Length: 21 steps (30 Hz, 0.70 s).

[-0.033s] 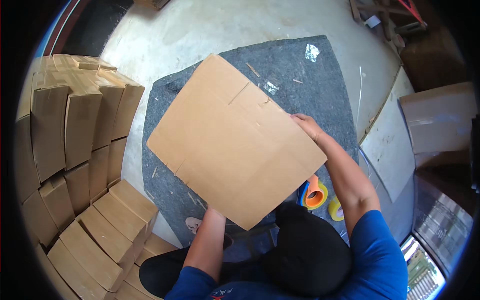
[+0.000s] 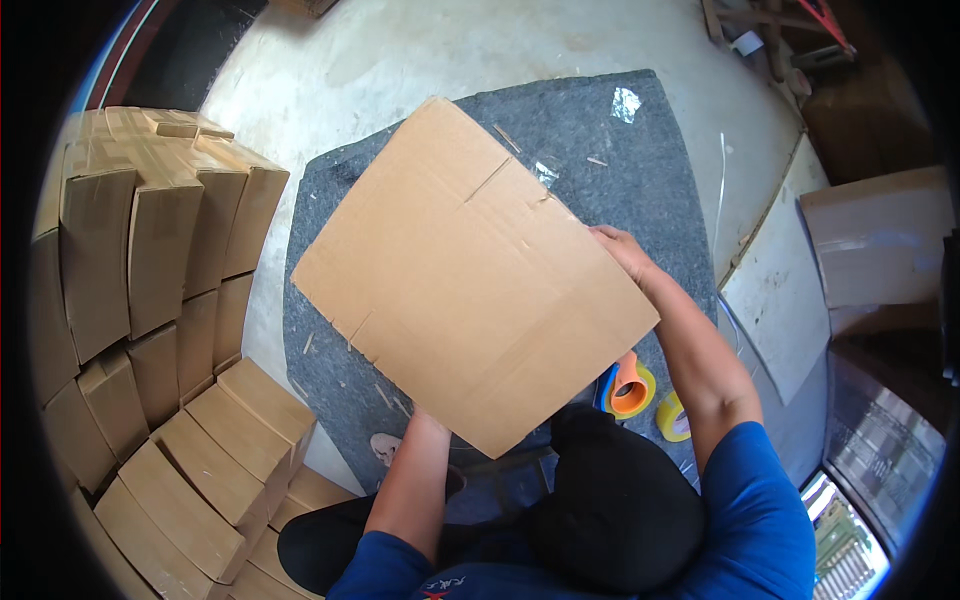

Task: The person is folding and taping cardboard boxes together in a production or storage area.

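Observation:
A flattened cardboard box (image 2: 465,285), with short slits cut into two opposite sides, is held up in front of me at a slant. My right hand (image 2: 622,250) grips its right edge, the fingertips partly out of sight behind the board. At the lower left edge my left hand (image 2: 428,417) supports it from beneath; only the part near the wrist shows, and its fingers are hidden under the board. Close to my knee, an orange tape dispenser (image 2: 627,390) with yellow tape sits partly covered by the box's lower right side.
Stacked cardboard boxes (image 2: 160,250) rise on my left, with more (image 2: 205,450) lower down. A grey mat (image 2: 640,160) with scraps covers the floor ahead. A roll of yellow tape (image 2: 673,418) lies by my right arm. Another carton (image 2: 880,235) stands at the right.
The flattened cardboard box has shifted slightly up and to the right, its far corner rising a little. Both hands keep their places on its edges.

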{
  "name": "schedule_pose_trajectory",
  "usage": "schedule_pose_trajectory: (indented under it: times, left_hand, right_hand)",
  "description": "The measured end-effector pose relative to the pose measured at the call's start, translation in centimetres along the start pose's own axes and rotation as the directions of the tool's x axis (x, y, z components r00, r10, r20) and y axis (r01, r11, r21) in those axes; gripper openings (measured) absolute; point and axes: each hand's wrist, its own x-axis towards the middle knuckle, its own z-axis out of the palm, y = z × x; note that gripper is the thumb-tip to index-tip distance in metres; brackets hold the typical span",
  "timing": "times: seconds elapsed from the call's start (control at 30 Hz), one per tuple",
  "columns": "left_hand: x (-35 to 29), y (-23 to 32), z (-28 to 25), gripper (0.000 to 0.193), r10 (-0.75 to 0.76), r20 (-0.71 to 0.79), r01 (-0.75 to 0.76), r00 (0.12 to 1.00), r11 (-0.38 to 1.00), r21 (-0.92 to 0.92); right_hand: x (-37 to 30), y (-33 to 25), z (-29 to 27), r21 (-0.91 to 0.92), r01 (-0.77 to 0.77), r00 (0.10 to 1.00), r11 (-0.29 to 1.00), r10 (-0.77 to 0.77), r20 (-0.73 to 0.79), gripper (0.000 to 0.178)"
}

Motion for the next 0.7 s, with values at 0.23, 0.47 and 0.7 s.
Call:
schedule_pose_trajectory:
  times: [0.23, 0.47, 0.7]
  left_hand:
    - [4.9, 2.8, 5.8, 0.066, 0.082, -0.044, -0.078, 0.996, 0.994, 0.077]
    - [10.9, 4.9, 7.9, 0.060, 0.174, -0.324, -0.071, 0.930, 0.950, 0.305]
    - [3.3, 4.2, 12.0, 0.076, 0.291, 0.023, -0.273, 0.957, 0.866, 0.420]
  right_hand:
    - [2.3, -3.1, -5.6, 0.245, 0.145, 0.989, 0.959, -0.139, -0.041, 0.049]
    - [4.7, -6.1, -8.9, -0.073, 0.107, 0.990, 0.992, -0.100, 0.102, 0.053]
    - [-2.7, -11.0, -7.2, 0.087, 0.209, 0.972, 0.974, -0.216, 0.087, 0.073]
